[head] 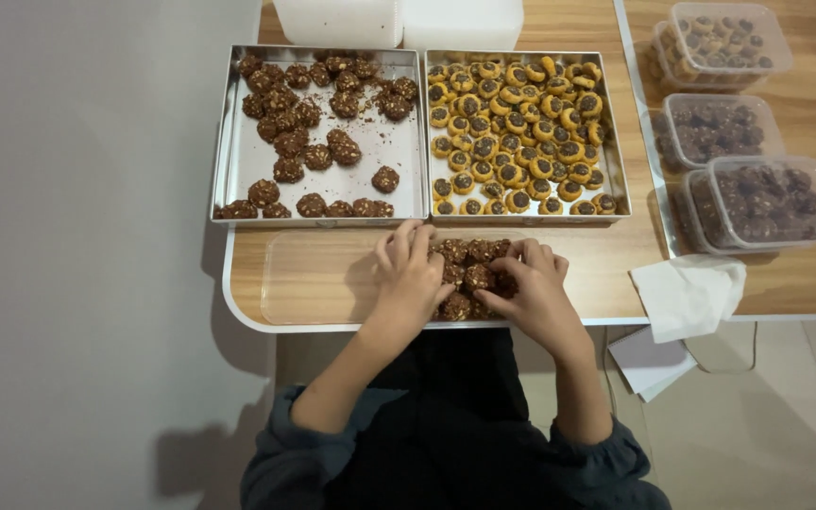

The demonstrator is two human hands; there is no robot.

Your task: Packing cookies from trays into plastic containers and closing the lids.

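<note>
Both hands cover much of a cluster of dark cookies (472, 276), so its full extent and the fingertips' grip are hard to make out. The left hand (411, 274) lies curled over the cluster's left side; the right hand (534, 291) cups its right side, fingers bent onto the cookies. They sit in a clear container (318, 279), faint against the wood, its near wall at the table edge (238, 316). Beyond the hands, two metal trays (238, 161) touch side by side. Left of the left hand the container lies bare. Right of the right hand lies a white napkin (687, 293), with lidded tubs (767, 203) beyond it.
</note>
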